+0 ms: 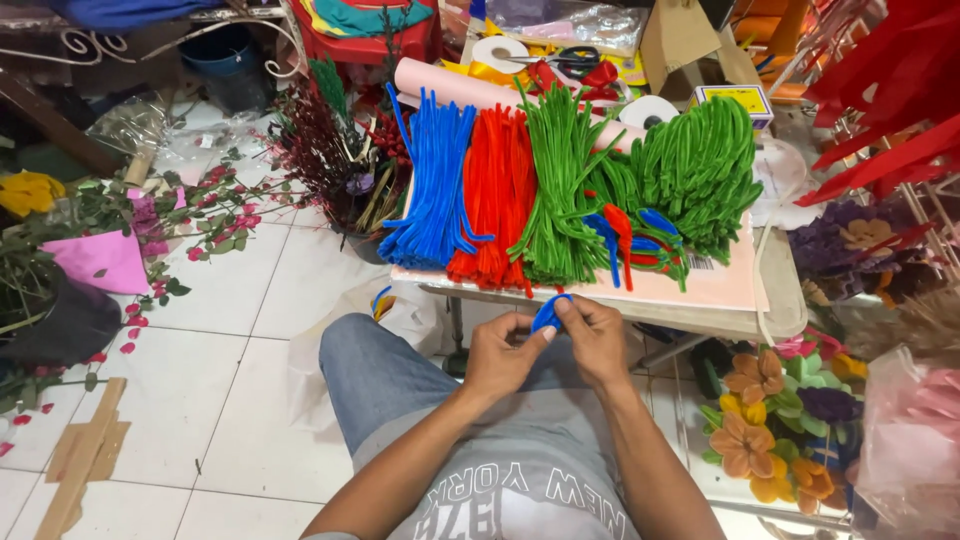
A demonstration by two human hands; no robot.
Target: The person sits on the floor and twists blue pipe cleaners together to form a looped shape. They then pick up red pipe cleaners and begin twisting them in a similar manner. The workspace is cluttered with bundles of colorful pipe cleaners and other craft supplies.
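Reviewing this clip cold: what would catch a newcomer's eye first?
First, the bright heaps of pipe cleaners on the pink board: blue, red and green, side by side. Just below, the left hand and right hand pinch a bent blue pipe cleaner. Finished fuzzy flowers cluster at lower right.

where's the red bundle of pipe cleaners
In the head view, the red fuzzy pipe cleaner bundle lies on the pink board, between the blue bundle and green bundle.

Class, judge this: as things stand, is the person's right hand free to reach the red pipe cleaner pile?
Probably not yet: the right hand and left hand both pinch a blue pipe cleaner. Otherwise the red pile lies uncovered ahead.
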